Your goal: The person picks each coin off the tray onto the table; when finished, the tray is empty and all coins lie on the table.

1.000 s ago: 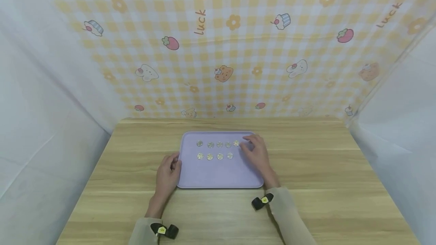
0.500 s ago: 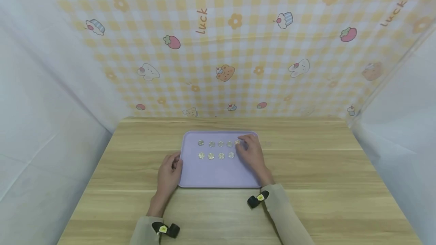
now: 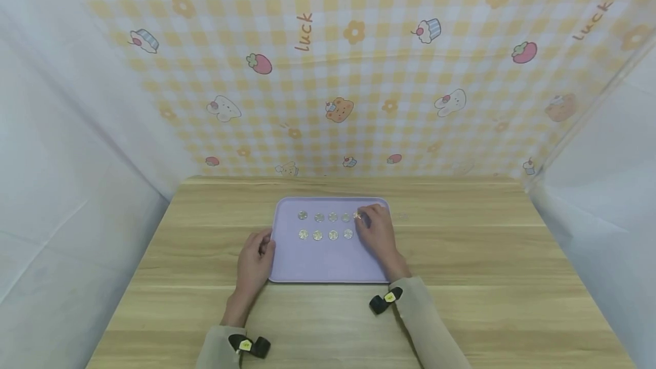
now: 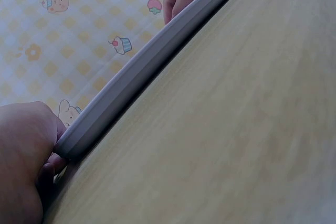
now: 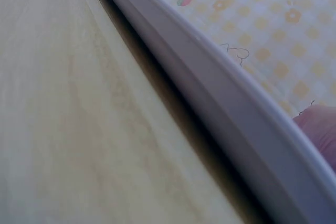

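Note:
A lilac tray (image 3: 318, 262) lies on the wooden table, bearing several round, shiny coins in two rows. My left hand (image 3: 255, 261) grips the tray's left edge; in the left wrist view its thumb side is over the rim and a fingertip shows below it. Over the tray's right part, my right hand (image 3: 378, 234) has thumb and index finger at the coin (image 3: 356, 215) on the right end of the back row, pinching it. That coin is partly hidden by the fingers. The front row, with its rightmost coin (image 3: 348, 234), lies just left of the right hand.
The wooden table (image 3: 471, 244) stretches out on both sides of the tray. A yellow checked cloth (image 3: 287, 84) with printed cartoons hangs behind it. White sheets (image 3: 77, 187) close off the sides. A small black camera (image 3: 378, 304) is strapped at the right wrist.
My right hand has moved left to the end coin of the back row, and its thumb and index finger have closed in on it. The left hand stays at the tray's edge.

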`<move>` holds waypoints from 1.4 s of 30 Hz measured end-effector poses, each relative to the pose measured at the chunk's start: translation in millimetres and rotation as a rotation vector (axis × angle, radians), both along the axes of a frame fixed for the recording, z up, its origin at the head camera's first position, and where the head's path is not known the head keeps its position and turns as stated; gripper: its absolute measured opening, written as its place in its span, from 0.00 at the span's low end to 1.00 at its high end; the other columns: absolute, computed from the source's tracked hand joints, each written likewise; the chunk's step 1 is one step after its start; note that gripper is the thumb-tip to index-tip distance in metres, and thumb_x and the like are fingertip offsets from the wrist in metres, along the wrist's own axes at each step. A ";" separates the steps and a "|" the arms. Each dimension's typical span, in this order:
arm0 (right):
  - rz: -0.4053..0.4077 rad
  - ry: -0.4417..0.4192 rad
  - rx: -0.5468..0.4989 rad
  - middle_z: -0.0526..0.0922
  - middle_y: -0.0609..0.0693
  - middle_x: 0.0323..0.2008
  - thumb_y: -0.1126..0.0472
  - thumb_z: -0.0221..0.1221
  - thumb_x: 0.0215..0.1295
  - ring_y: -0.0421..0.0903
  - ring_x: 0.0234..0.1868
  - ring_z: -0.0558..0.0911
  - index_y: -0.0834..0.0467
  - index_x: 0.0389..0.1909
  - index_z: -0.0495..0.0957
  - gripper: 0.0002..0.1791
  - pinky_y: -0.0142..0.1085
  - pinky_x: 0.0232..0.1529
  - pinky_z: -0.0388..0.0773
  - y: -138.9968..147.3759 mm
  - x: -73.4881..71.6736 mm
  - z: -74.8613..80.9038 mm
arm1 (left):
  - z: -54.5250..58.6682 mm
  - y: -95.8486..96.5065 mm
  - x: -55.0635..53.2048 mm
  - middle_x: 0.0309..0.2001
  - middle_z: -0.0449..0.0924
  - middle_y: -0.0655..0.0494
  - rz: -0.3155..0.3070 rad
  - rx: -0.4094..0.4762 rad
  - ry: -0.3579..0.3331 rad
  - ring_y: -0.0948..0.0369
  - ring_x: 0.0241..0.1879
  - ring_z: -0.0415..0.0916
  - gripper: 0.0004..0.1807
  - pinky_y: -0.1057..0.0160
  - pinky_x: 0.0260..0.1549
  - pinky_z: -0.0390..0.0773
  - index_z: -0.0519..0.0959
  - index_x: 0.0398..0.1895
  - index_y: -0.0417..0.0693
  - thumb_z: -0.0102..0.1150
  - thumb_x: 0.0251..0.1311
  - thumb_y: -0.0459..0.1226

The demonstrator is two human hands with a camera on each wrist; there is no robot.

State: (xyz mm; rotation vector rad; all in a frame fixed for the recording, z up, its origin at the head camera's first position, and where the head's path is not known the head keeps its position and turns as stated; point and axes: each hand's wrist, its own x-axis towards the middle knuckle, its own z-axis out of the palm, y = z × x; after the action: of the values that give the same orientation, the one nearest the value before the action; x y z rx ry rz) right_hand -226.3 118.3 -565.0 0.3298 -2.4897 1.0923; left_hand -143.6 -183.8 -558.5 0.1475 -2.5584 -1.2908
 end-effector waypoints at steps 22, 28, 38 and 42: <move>-0.051 -0.110 0.069 0.80 0.57 0.40 0.61 0.66 0.58 0.55 0.45 0.77 0.63 0.42 0.84 0.13 0.49 0.51 0.74 -2.8 1.8 6.0 | -1.3 0.7 0.1 0.39 0.78 0.51 0.007 -0.021 -0.010 0.60 0.34 0.72 0.18 0.69 0.32 0.75 0.79 0.58 0.39 0.58 0.67 0.34; -0.066 -0.163 0.071 0.79 0.54 0.38 0.60 0.64 0.57 0.53 0.44 0.76 0.61 0.40 0.80 0.12 0.47 0.50 0.73 -3.9 0.1 6.1 | -2.1 0.5 -0.6 0.39 0.77 0.51 0.008 -0.023 -0.006 0.60 0.34 0.71 0.18 0.70 0.31 0.75 0.79 0.58 0.39 0.57 0.67 0.34; -0.032 -0.134 0.084 0.81 0.50 0.31 0.63 0.64 0.57 0.48 0.34 0.77 0.59 0.42 0.83 0.11 0.43 0.42 0.75 -3.0 0.0 4.9 | -0.4 0.3 0.5 0.40 0.77 0.51 0.001 -0.014 -0.004 0.61 0.34 0.71 0.18 0.70 0.31 0.75 0.78 0.58 0.39 0.57 0.67 0.33; -0.023 -0.139 0.106 0.82 0.51 0.32 0.62 0.64 0.59 0.47 0.35 0.78 0.61 0.44 0.85 0.12 0.43 0.42 0.76 -2.2 1.2 6.0 | -0.5 0.6 0.6 0.39 0.77 0.52 -0.002 -0.010 0.003 0.61 0.34 0.71 0.18 0.70 0.30 0.74 0.78 0.58 0.39 0.57 0.67 0.33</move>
State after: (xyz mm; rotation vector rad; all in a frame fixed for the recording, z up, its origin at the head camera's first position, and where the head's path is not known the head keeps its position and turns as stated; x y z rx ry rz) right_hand -225.1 116.1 -559.1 0.2634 -2.6738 1.0079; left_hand -142.9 -183.2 -559.0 0.1403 -2.5631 -1.2775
